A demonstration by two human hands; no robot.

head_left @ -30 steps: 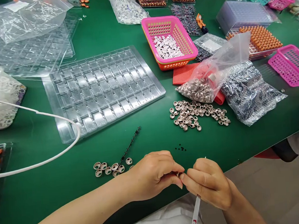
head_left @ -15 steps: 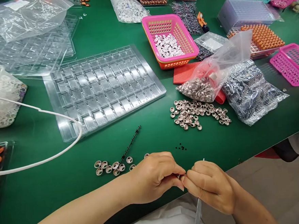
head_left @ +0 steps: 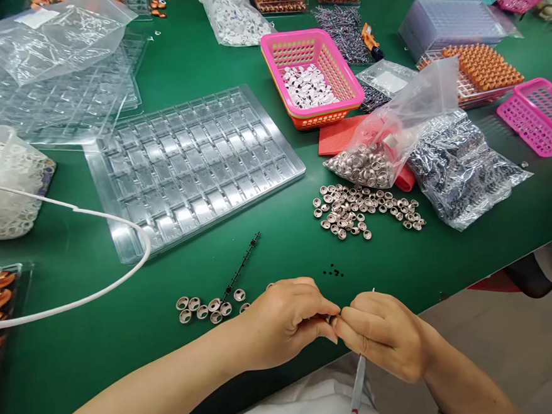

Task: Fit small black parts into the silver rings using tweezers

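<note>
My left hand [head_left: 296,322] is pinched at the fingertips around a small metal ring-like piece [head_left: 331,320], mostly hidden by the fingers. My right hand [head_left: 384,332] is closed around a slim silver tool [head_left: 359,384], perhaps tweezers; its lower end bears a red mark, and a thin tip shows above the knuckles. The fingertips of both hands meet at the small piece. Left of my left hand lie several hollow silver cups [head_left: 202,312] and a thin black stick with short side prongs [head_left: 242,266]. Tiny black bits [head_left: 333,271] lie just beyond the hands.
A clear compartment tray [head_left: 198,168] lies ahead, crossed at its left by a white cable [head_left: 130,226]. More silver cups [head_left: 347,211] are piled near a plastic bag [head_left: 367,163]. A pink basket [head_left: 314,111] holds white pieces. The green table's edge runs along the right.
Both hands stay together at the small piece, with the right hand shifted slightly left and up. More of the silver tool's lower end shows. The view has moved a little.
</note>
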